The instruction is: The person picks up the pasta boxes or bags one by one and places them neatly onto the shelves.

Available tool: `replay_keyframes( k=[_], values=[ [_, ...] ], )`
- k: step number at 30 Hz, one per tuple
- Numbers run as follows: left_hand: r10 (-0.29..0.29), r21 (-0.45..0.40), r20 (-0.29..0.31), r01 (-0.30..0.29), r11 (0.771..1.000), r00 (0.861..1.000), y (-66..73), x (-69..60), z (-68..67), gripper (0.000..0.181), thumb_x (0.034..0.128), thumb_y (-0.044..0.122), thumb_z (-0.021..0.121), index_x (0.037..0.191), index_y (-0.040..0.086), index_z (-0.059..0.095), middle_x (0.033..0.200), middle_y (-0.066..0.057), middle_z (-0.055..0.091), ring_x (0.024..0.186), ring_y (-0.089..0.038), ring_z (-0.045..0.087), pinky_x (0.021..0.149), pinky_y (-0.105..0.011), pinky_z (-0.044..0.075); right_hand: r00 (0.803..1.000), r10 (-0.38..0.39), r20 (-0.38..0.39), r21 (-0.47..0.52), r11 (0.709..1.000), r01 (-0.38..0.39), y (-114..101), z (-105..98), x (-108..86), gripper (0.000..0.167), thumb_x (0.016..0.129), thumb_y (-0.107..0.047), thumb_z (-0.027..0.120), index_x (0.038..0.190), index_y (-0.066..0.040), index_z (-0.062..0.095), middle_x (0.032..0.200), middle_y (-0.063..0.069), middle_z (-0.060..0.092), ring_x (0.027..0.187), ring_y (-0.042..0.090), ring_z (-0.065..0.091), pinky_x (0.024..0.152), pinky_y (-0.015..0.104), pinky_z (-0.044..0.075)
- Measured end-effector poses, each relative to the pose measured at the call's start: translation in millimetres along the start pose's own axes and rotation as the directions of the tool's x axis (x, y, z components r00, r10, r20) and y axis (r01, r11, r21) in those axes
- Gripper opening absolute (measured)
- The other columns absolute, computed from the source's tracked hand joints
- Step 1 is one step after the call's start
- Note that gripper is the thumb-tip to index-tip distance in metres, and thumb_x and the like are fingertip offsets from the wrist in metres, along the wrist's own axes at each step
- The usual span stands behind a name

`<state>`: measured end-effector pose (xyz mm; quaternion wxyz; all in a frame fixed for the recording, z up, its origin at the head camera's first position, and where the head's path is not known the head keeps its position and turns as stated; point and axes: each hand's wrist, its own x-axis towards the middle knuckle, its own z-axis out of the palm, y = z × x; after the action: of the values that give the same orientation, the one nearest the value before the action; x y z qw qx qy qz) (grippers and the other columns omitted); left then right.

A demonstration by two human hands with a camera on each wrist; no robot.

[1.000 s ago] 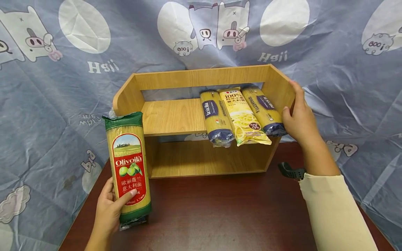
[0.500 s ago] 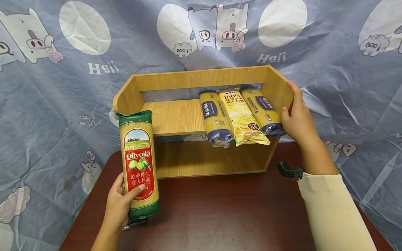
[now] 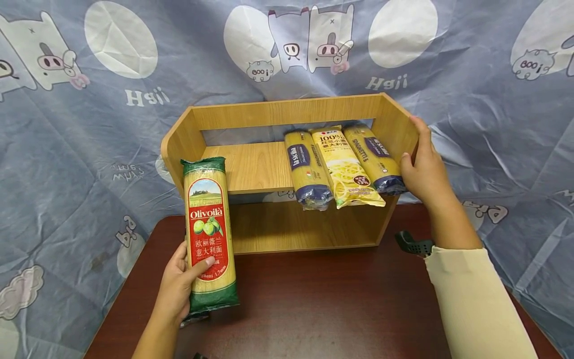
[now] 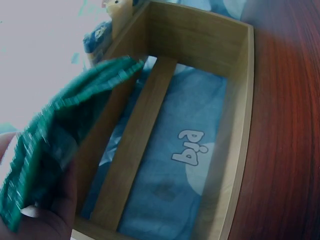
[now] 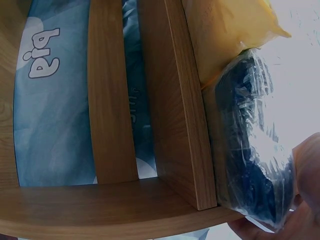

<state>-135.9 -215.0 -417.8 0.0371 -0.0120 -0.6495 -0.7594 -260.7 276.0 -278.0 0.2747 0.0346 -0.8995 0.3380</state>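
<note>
My left hand [image 3: 177,286] grips a green-ended spaghetti pack [image 3: 208,224] near its lower end, thumb across the red label. The pack stands nearly upright in front of the left part of a wooden shelf [image 3: 246,167]. In the left wrist view its green wrapper end [image 4: 82,95] hides much of the fingers. My right hand [image 3: 426,174] holds the shelf's right side panel, thumb on the inner side, fingers outside. Beside that thumb lies a blue-ended spaghetti pack [image 3: 376,159]; its clear wrapper shows close up in the right wrist view.
On the upper board, a yellow pasta pack [image 3: 345,167] lies between the right blue-ended pack and another blue-ended spaghetti pack [image 3: 307,169]. Their ends overhang the front edge. The shelf stands on a dark red table [image 3: 314,299] before a patterned cloth [image 3: 287,50].
My left hand has moved right with the spaghetti pack, from beside the shelf's left end to in front of its left part. The right hand keeps its hold on the side panel.
</note>
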Motion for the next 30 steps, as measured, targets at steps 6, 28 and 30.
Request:
replay_keyframes(
  k=[6, 28, 30],
  values=[
    [-0.01, -0.057, 0.052, 0.013, 0.998, 0.999, 4.2, 0.2, 2.4, 0.052, 0.0995, 0.002, 0.057, 0.147, 0.013, 0.039, 0.109, 0.004, 0.073, 0.091, -0.014, 0.074, 0.077, -0.033, 0.061, 1.0, -0.005, -0.005, 0.015, 1.0, 0.006, 0.8, -0.5, 0.4, 0.075, 0.098, -0.01, 0.042, 0.159, -0.041, 0.011, 0.146, 0.04, 0.042, 0.118, 0.059, 0.05, 0.098, 0.071, 0.037],
    [0.071, -0.245, 0.199, -0.021, 0.969, 0.977, 22.8, 17.0, 16.1, 0.049, 0.106, 0.008, 0.045, 0.153, 0.01, 0.031, 0.113, 0.0, 0.071, 0.093, -0.015, 0.074, 0.079, -0.031, 0.061, 1.0, 0.006, 0.01, 0.021, 1.0, -0.006, -1.1, -1.7, 0.1, 0.075, 0.098, -0.01, 0.042, 0.159, -0.041, 0.011, 0.146, 0.04, 0.041, 0.119, 0.06, 0.05, 0.097, 0.072, 0.037],
    [0.063, -0.243, 0.198, -0.013, 0.97, 0.978, 24.1, 19.5, 17.4, 0.049, 0.1064, 0.009, 0.046, 0.153, 0.01, 0.03, 0.113, 0.0, 0.07, 0.093, -0.015, 0.074, 0.079, -0.031, 0.061, 1.0, 0.007, 0.016, 0.021, 1.0, -0.008, -0.9, -0.7, 0.3, 0.075, 0.099, -0.01, 0.042, 0.159, -0.04, 0.01, 0.147, 0.04, 0.041, 0.119, 0.061, 0.05, 0.097, 0.073, 0.037]
  ],
)
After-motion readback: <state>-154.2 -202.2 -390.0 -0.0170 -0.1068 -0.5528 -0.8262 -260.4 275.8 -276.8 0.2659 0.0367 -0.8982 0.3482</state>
